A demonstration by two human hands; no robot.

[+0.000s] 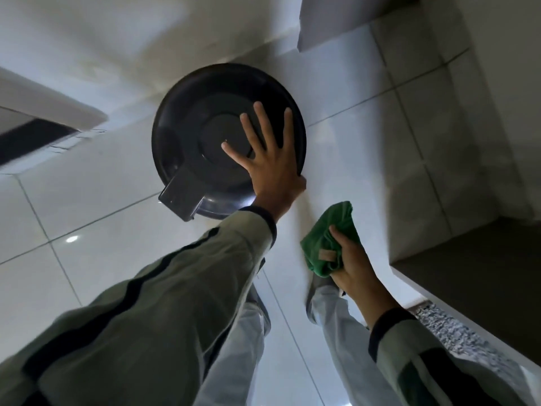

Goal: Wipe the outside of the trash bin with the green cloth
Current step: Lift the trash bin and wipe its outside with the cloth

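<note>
Trash bin (205,136): I see it from straight above, a dark round bin with its lid on, standing on the white tiled floor (87,206) in the upper middle of the frame; a flat tab or pedal juts out at its lower left.
Left hand (269,159): spread flat, fingers apart, pressing on the lid's right half, gripping nothing.
Right hand (348,259): clamped round the bunched green cloth (328,238), lower right of the bin and clear of it.
Done: nothing I can confirm; the cloth is not touching the bin, and the side walls are hidden beneath the lid.
Left: by my reading, the whole wipe, all round the outer wall and probably the lid.
Step in hand: I judge I'm steadying the bin before the first stroke.
</note>
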